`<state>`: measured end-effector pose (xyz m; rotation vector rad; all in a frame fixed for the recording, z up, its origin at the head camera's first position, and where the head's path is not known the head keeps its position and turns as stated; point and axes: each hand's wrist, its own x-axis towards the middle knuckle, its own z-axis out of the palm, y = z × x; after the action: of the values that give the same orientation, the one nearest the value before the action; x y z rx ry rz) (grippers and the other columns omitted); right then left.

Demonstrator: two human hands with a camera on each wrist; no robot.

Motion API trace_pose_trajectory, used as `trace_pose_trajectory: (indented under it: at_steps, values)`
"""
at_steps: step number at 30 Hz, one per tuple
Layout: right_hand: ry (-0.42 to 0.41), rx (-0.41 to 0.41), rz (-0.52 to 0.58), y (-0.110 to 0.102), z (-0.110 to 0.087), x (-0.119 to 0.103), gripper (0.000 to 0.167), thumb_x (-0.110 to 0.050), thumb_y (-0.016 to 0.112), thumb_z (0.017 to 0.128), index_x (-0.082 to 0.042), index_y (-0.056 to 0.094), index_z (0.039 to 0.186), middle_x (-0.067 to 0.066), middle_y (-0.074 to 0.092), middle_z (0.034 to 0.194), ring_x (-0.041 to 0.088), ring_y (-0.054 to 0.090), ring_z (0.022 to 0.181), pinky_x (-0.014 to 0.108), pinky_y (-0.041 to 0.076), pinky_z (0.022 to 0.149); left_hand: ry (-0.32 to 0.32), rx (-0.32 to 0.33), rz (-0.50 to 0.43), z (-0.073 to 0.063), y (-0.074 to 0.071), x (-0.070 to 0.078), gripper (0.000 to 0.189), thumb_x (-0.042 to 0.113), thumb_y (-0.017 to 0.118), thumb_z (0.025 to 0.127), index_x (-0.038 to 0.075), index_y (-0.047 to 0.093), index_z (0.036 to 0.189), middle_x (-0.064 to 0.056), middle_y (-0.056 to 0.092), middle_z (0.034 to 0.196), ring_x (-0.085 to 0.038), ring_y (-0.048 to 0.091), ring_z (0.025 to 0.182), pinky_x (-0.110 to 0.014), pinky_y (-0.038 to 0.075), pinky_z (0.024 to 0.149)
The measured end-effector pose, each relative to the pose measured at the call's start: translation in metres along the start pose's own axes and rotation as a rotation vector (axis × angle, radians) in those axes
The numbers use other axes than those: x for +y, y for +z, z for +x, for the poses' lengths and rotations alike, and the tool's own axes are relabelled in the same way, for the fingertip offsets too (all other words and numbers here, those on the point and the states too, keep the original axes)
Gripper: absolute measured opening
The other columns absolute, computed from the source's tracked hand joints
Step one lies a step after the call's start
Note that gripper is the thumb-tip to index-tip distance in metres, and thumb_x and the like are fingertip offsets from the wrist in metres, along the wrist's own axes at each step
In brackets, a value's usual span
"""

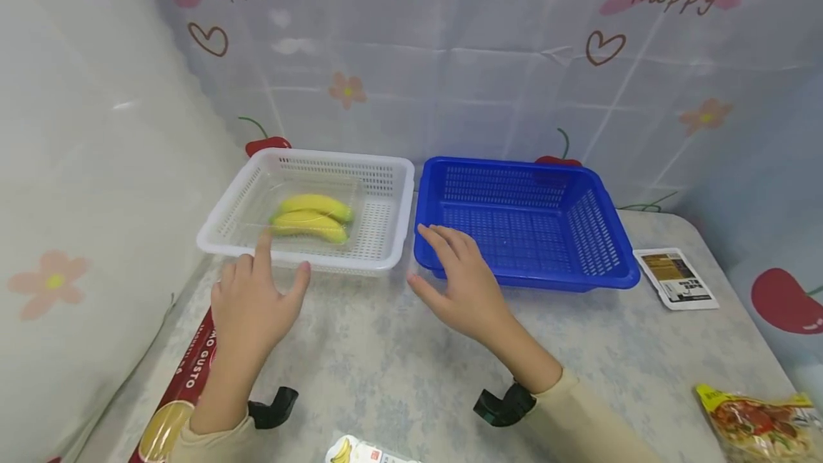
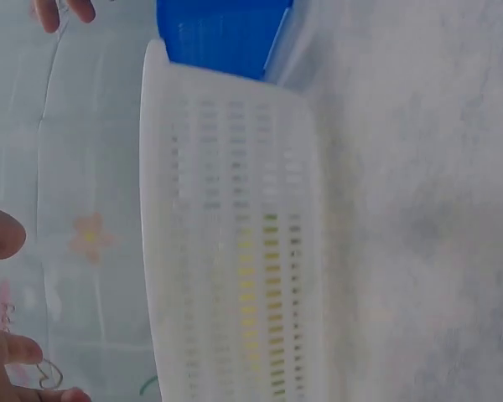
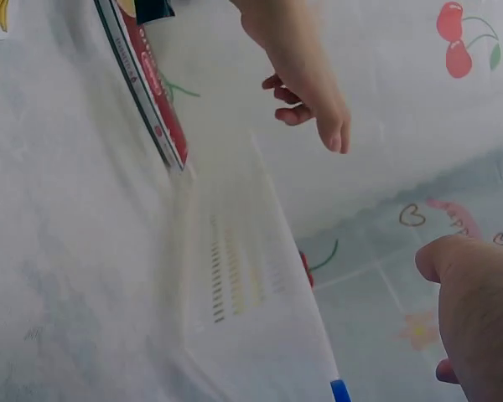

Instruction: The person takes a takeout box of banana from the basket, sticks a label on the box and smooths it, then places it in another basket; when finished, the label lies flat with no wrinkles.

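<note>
Two yellow bananas lie in a clear plastic box inside the white basket. My left hand hovers at the front rim of that basket, fingers spread and holding nothing; its index finger overlaps the rim in the head view. Opposite it, my right hand is raised by the near left corner of the blue basket, with relaxed fingers and nothing in them. In the left wrist view, yellow shows through the slots of the white basket. The right wrist view catches both hands above the white basket.
A dark red box with "GUSTO" lettering lies at the left, partly under my left forearm. Right of the blue basket is a white flat packet. A yellow-topped food bag and a banana-printed packet sit near the front edge.
</note>
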<state>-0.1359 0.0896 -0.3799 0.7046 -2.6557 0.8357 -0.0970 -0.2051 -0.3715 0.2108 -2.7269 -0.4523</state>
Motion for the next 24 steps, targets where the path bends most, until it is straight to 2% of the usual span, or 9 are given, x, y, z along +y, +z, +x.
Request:
trace_pose_trajectory:
  at_steps: [3, 6, 8, 11, 12, 18, 24]
  values:
    - [-0.013, -0.041, 0.082, 0.007, 0.016, -0.011, 0.068, -0.051, 0.059, 0.096, -0.027, 0.035, 0.154, 0.004, 0.042, 0.152, 0.026, 0.039, 0.14, 0.053, 0.048, 0.102, -0.086, -0.091, -0.022, 0.009, -0.01, -0.018, 0.089, 0.065, 0.046, 0.094, 0.018, 0.012, 0.161, -0.035, 0.058, 0.121, -0.052, 0.052, 0.105, -0.062, 0.041, 0.075]
    - [-0.015, -0.084, 0.149, 0.014, 0.033, -0.023, 0.067, -0.051, 0.057, 0.097, -0.031, 0.032, 0.155, 0.002, 0.04, 0.153, 0.025, 0.039, 0.139, 0.051, 0.048, 0.102, -0.155, -0.187, -0.083, 0.019, -0.016, -0.036, 0.098, 0.071, 0.043, 0.092, 0.018, -0.001, 0.161, -0.037, 0.058, 0.122, -0.054, 0.056, 0.106, -0.06, 0.044, 0.071]
    - [-0.017, -0.117, 0.18, 0.018, 0.043, -0.032, 0.068, -0.054, 0.056, 0.097, -0.033, 0.029, 0.155, 0.001, 0.038, 0.154, 0.025, 0.039, 0.14, 0.052, 0.047, 0.103, -0.194, -0.249, -0.134, 0.025, -0.018, -0.047, 0.104, 0.074, 0.043, 0.09, 0.017, -0.01, 0.16, -0.038, 0.054, 0.13, -0.055, 0.055, 0.112, -0.061, 0.046, 0.074]
    - [-0.009, -0.168, 0.198, 0.027, 0.059, -0.045, 0.071, -0.059, 0.054, 0.096, -0.034, 0.027, 0.156, -0.001, 0.036, 0.156, 0.025, 0.039, 0.141, 0.053, 0.046, 0.104, -0.236, -0.33, -0.195, 0.032, -0.014, -0.059, 0.111, 0.076, 0.044, 0.089, 0.018, -0.021, 0.157, -0.039, 0.039, 0.146, -0.058, 0.047, 0.123, -0.068, 0.044, 0.085]
    - [0.0, -0.186, 0.202, 0.03, 0.065, -0.049, 0.072, -0.06, 0.053, 0.095, -0.035, 0.026, 0.156, -0.001, 0.035, 0.156, 0.025, 0.039, 0.141, 0.053, 0.046, 0.103, -0.243, -0.349, -0.208, 0.035, -0.012, -0.063, 0.113, 0.076, 0.045, 0.088, 0.018, -0.024, 0.156, -0.039, 0.029, 0.151, -0.06, 0.04, 0.129, -0.071, 0.04, 0.09]
    - [0.113, -0.273, 0.23, 0.052, 0.099, -0.062, 0.076, -0.059, 0.056, 0.094, -0.037, 0.022, 0.157, 0.002, 0.031, 0.158, 0.032, 0.037, 0.141, 0.057, 0.046, 0.1, -0.276, -0.426, -0.301, 0.048, 0.0, -0.08, 0.118, 0.076, 0.048, 0.087, 0.019, -0.034, 0.151, -0.036, 0.006, 0.16, -0.062, 0.025, 0.138, -0.075, 0.03, 0.101]
    - [0.213, -0.289, 0.216, 0.074, 0.125, -0.06, 0.079, -0.059, 0.056, 0.093, -0.034, 0.02, 0.159, 0.011, 0.017, 0.165, 0.042, 0.031, 0.145, 0.064, 0.041, 0.103, -0.323, -0.493, -0.41, 0.055, 0.007, -0.09, 0.119, 0.077, 0.047, 0.087, 0.021, -0.039, 0.148, -0.026, -0.016, 0.162, -0.058, 0.006, 0.146, -0.075, 0.018, 0.109]
